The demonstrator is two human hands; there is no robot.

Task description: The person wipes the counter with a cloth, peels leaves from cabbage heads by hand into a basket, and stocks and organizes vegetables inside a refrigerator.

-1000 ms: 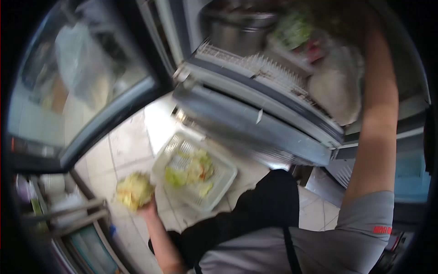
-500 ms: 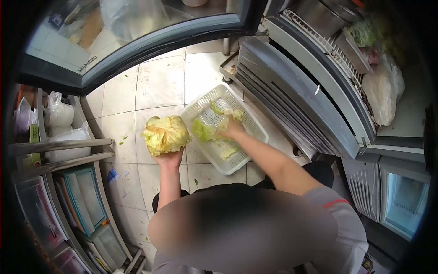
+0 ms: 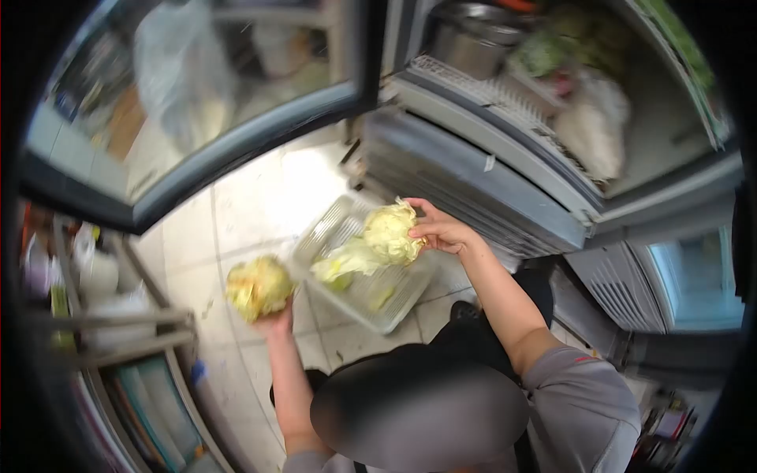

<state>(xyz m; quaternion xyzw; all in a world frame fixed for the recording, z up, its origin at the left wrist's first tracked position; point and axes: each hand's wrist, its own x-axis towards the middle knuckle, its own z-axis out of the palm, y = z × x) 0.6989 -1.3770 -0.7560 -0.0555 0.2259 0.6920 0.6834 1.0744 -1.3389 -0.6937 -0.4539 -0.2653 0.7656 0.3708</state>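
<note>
My left hand supports a yellowish lettuce head with browned outer leaves, left of the basket; its fingers are mostly hidden under the head. In my right hand is a smaller, paler lettuce piece, gripped at its right side above the basket. A loose lettuce leaf trails from that piece to the lower left; whether it is attached, I cannot tell. The white perforated basket stands on the floor, with small leaf scraps inside.
A glass door stands open at the upper left. To the right is an open fridge with a metal pot and a plastic bag on its rack. Shelving lines the left side. Pale floor tiles surround the basket.
My right hand has risen from inside the basket, bringing up the pale lettuce piece. My left hand still holds the lettuce head. The view has shifted and turned.
</note>
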